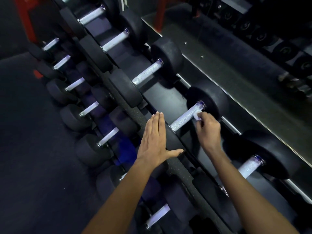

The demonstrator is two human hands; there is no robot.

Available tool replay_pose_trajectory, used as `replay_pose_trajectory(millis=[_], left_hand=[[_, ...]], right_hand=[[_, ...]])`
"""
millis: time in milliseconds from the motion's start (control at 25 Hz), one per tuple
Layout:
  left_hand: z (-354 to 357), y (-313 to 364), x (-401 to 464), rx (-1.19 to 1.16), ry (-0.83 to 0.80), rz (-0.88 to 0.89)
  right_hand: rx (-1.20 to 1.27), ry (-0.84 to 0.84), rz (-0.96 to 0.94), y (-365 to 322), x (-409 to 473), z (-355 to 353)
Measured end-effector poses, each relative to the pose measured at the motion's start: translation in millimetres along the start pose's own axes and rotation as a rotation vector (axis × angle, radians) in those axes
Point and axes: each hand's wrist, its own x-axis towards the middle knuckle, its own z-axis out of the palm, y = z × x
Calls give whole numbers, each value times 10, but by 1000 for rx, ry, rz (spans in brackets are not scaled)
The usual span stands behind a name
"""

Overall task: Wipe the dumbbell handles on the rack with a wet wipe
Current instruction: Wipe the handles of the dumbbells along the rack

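My right hand (208,130) pinches the wet wipe (197,114) on one dumbbell handle (184,118). My left hand (154,139) lies flat, fingers straight. I think many handles still wait.

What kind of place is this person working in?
Most likely a gym's free-weights area. Rows of black dumbbells with knurled metal handles sit on a tiered rack, and dark rubber flooring lies beside it.

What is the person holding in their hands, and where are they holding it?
The right hand pinches a small white wet wipe by its near end, pressing it against the dumbbell handle. The left hand holds nothing; it rests flat on the dumbbell's near head.
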Motion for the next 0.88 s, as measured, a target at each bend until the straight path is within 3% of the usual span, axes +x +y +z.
replay_pose_trajectory(millis=[200, 400, 520, 720, 880], left_hand=[[13, -14, -11, -8, 29, 10], [57, -47, -18, -70, 101, 32], [76, -57, -32, -137, 135, 30], [92, -76, -39, -191, 144, 37], [101, -79, -35, -221, 152, 33]], right_hand=[[146, 33, 201, 6, 50, -22], [330, -152, 182, -271, -289, 68], [451, -265, 273, -332, -380, 86], [774, 116, 776, -190, -23, 80], [1329, 51, 1112, -216, 279, 13]])
